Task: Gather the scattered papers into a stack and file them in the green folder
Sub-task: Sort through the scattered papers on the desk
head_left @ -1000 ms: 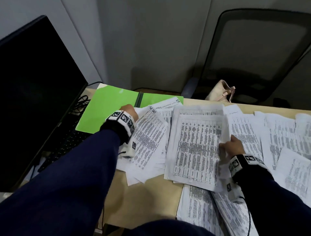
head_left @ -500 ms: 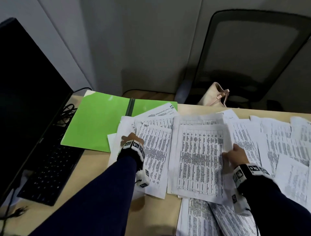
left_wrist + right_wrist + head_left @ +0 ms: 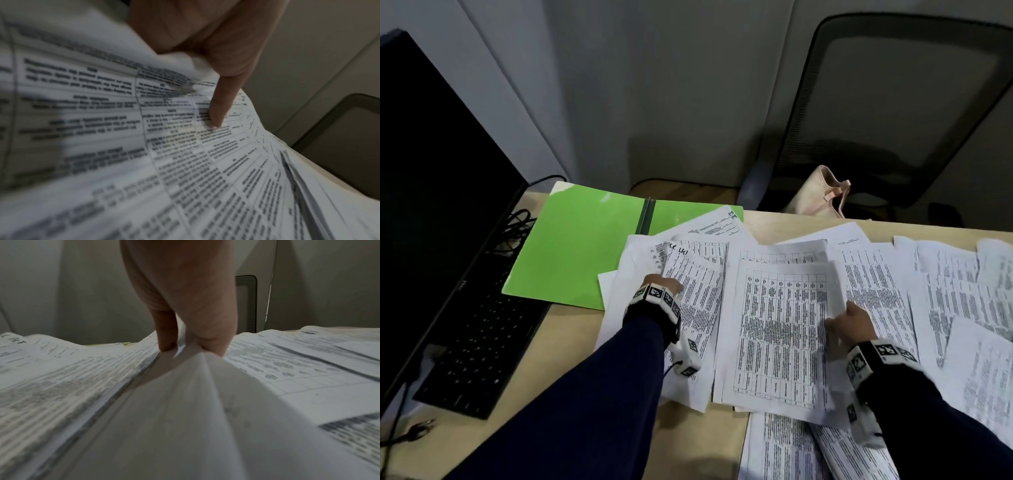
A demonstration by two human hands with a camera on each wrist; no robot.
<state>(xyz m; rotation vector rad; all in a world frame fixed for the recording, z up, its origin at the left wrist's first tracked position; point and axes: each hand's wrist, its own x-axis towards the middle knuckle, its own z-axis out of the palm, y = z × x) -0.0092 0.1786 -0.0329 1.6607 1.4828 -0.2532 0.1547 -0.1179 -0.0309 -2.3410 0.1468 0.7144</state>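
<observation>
Printed papers (image 3: 777,329) lie scattered over the desk from the middle to the right edge. The green folder (image 3: 582,250) lies open at the back left, with sheets overlapping its right half. My left hand (image 3: 664,286) grips the left pile of sheets (image 3: 698,294); in the left wrist view the thumb (image 3: 220,104) presses on top of a curled sheet (image 3: 185,146). My right hand (image 3: 849,320) pinches the lifted right edge of the middle bundle; in the right wrist view its fingers (image 3: 168,331) squeeze the folded-up paper edge (image 3: 185,386).
A black monitor (image 3: 431,205) and keyboard (image 3: 479,349) stand at the left with cables (image 3: 513,226) behind. A mesh office chair (image 3: 893,113) and a beige bag (image 3: 822,195) sit beyond the desk's far edge. Bare desk (image 3: 571,342) shows at the front left.
My left hand came back from the folder's edge onto the left pile and now grips it. The right hand lifted the middle bundle's right edge higher.
</observation>
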